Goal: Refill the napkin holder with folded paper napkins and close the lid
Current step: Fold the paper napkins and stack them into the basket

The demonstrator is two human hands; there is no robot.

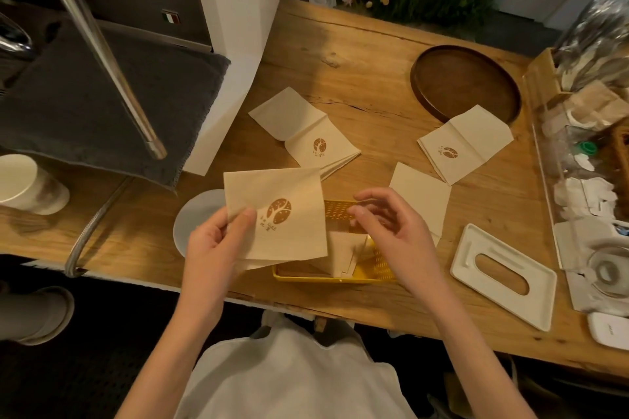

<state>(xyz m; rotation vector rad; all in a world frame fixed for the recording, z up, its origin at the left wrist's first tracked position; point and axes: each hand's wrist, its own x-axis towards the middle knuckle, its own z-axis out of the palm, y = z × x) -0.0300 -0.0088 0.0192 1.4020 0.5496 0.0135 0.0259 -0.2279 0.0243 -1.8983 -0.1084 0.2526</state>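
Observation:
My left hand [218, 241] pinches a beige paper napkin [289, 214] with a brown tree logo by its lower left corner, holding it over the left part of the yellow perforated napkin holder [340, 277]. Folded napkins [343, 252] lie inside the holder. My right hand [391, 224] hovers above the holder's right side with loosely curled fingers and holds nothing. The white lid [503, 277] with an oval slot lies flat on the table to the right. More napkins [313, 133] [466, 143] [422, 194] lie spread on the wooden table.
A round dark wooden tray [466, 82] sits at the back. A clear organiser [585, 180] with cutlery and packets lines the right edge. An espresso machine with steam wand [109, 71] and grey cloth [85, 105] stands left, beside a white cup [27, 184] and white disc [197, 218].

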